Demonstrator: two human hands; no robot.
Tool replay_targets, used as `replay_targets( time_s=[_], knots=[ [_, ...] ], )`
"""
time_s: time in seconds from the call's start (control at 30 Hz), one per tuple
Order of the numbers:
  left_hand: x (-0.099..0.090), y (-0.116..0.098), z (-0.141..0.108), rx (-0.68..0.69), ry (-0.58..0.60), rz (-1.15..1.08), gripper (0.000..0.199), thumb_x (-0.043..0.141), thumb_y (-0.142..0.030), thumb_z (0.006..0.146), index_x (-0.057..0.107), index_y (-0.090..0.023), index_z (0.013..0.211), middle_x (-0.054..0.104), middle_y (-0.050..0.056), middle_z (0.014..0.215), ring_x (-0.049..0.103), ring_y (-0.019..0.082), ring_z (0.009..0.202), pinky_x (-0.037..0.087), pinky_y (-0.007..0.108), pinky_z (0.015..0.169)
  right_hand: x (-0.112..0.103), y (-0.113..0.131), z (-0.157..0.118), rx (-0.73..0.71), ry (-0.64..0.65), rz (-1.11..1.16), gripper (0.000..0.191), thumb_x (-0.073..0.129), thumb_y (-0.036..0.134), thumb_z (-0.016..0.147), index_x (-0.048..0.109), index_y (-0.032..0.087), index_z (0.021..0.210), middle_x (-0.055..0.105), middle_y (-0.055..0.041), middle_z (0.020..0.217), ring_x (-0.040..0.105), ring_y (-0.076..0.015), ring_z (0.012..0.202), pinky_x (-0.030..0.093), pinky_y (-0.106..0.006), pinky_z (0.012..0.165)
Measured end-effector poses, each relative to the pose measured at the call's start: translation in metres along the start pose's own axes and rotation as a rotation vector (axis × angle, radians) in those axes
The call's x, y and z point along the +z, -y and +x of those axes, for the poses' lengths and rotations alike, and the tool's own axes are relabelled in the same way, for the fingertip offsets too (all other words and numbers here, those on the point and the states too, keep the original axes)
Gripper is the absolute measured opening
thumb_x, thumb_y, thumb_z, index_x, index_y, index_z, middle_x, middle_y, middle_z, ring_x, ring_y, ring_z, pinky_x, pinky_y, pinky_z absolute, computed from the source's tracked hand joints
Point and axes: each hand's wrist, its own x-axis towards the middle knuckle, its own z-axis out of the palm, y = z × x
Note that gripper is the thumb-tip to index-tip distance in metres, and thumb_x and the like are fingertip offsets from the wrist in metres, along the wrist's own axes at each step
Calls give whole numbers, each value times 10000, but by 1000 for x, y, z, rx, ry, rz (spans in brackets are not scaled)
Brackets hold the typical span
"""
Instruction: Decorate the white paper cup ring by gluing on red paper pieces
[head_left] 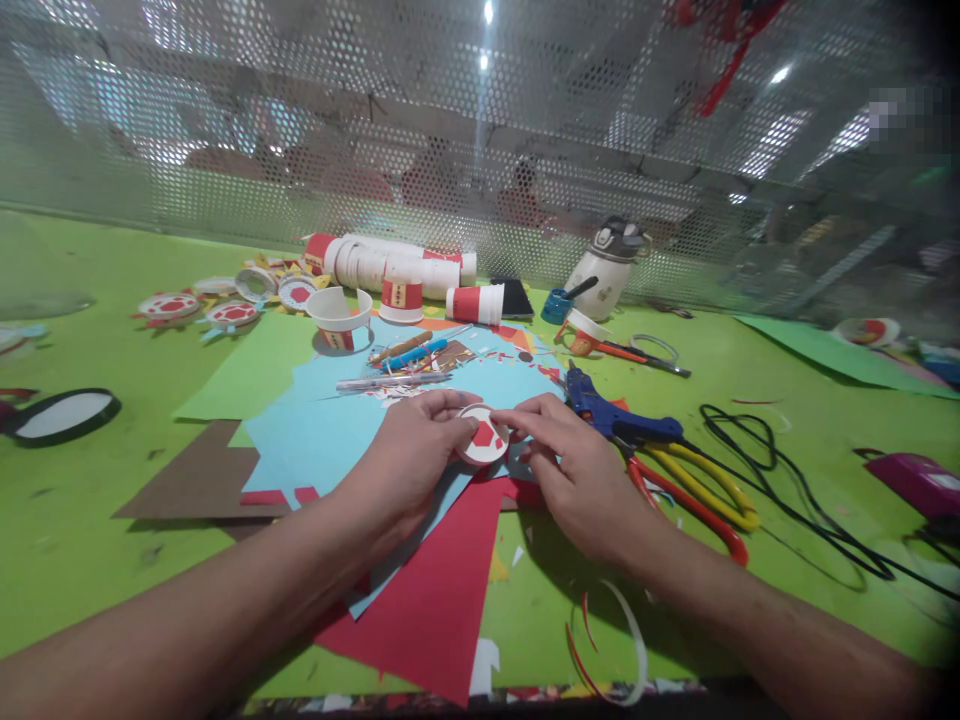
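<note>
A small round white disc (482, 436) with red shapes on its face is at the middle of the view. My left hand (420, 440) pinches its left edge between thumb and fingers. On the disc's right side rests a fingertip of my right hand (577, 460), whose other fingers are bent below it; whether it grips any small piece is hidden. Beneath both hands lie light blue paper (322, 430) and red paper (435, 600). Just right of my right hand is a blue glue gun (622, 415), beside scissors with red and yellow handles (712, 490).
Paper cups (397, 265), finished-looking decorated discs (171, 307) and a bottle (604, 270) stand along the back. Pens (394, 381) and paper scraps lie ahead of my hands. A black cable (795, 485) and a purple device (915, 485) are right; a round black-rimmed object (67, 415) is left.
</note>
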Motion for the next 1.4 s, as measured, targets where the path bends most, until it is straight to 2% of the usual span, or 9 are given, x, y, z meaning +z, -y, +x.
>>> replay_targets(
  time_s=[0.13, 0.23, 0.4, 0.57, 0.73, 0.93, 1.07, 1.4],
  knots=[
    [2, -5, -2, -15, -21, 10, 235, 647, -39, 666, 629, -116, 887, 637, 10, 625, 598, 124, 541, 470, 231, 541, 4, 0, -3, -73, -22, -72, 449, 386, 4, 822, 628, 118, 1183, 555, -120, 999, 530, -227, 908, 460, -412, 807],
    [3, -5, -3, -1, -33, 12, 237, 644, -27, 644, 641, -113, 865, 649, 20, 631, 599, 127, 542, 469, 237, 547, 4, 1, -2, -66, -20, -72, 441, 393, 2, 826, 628, 132, 1177, 549, -109, 1001, 532, -217, 906, 464, -398, 811],
    [2, -2, -2, 28, -54, 35, 224, 633, -32, 646, 651, -113, 854, 627, -4, 605, 539, 86, 490, 418, 206, 506, 0, 6, 2, 128, 19, 49, 524, 416, -76, 758, 667, 155, 1156, 569, -65, 951, 563, -184, 876, 477, -364, 809],
    [-1, 2, 1, 19, -44, 73, 256, 625, -26, 636, 640, -114, 875, 659, 30, 676, 611, 129, 575, 450, 235, 565, -2, 7, 4, 237, 45, 194, 560, 413, -86, 747, 701, 198, 1135, 558, -43, 904, 565, -164, 823, 527, -329, 716],
    [0, 1, 1, -7, -51, 68, 271, 647, -32, 642, 633, -113, 900, 657, 35, 671, 628, 150, 596, 466, 253, 584, -2, 3, 4, 183, 25, 204, 583, 419, -83, 733, 721, 251, 1104, 561, -30, 874, 569, -159, 801, 556, -330, 683],
    [1, -2, -1, -9, -64, 69, 261, 683, -39, 647, 647, -106, 897, 660, 41, 668, 631, 157, 611, 467, 253, 582, -3, 2, 3, 168, 18, 238, 574, 421, -68, 735, 725, 263, 1092, 564, -31, 884, 562, -144, 779, 552, -281, 605],
    [0, -2, 0, -1, -67, 59, 273, 697, -44, 634, 656, -108, 896, 666, 46, 663, 630, 163, 602, 466, 260, 572, -3, 1, 3, 155, 5, 253, 556, 432, -60, 738, 732, 265, 1075, 569, -25, 873, 551, -139, 768, 542, -302, 650],
    [-1, -2, 0, 0, -52, 70, 278, 692, -37, 606, 660, -110, 872, 697, 65, 741, 638, 161, 624, 483, 272, 603, -8, 3, 6, 170, 51, 183, 515, 439, -102, 741, 718, 172, 1075, 596, -42, 893, 567, -147, 803, 480, -320, 742]
  ],
)
